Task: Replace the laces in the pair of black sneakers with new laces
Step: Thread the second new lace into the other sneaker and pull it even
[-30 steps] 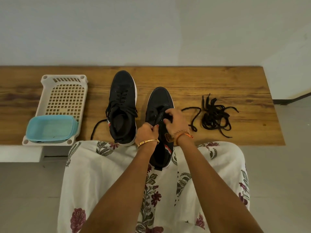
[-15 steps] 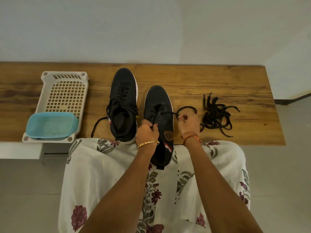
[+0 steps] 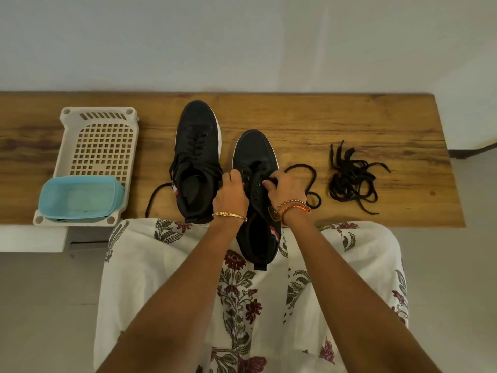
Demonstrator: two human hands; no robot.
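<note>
Right hand (image 3: 286,184) back at sneaker (image 3: 255,160) eyelets

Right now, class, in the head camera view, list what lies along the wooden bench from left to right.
White plastic lattice basket holding a light blue plastic tub → laced black sneaker → black sneaker being handled → loose black lace looping beside the right hand → tangled heap of black laces.

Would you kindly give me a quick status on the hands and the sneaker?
Left hand grips near sneaker at its eyelets. Right hand pinches loose lace. Far sneaker laced. Lace pile clear, to the right.
</note>
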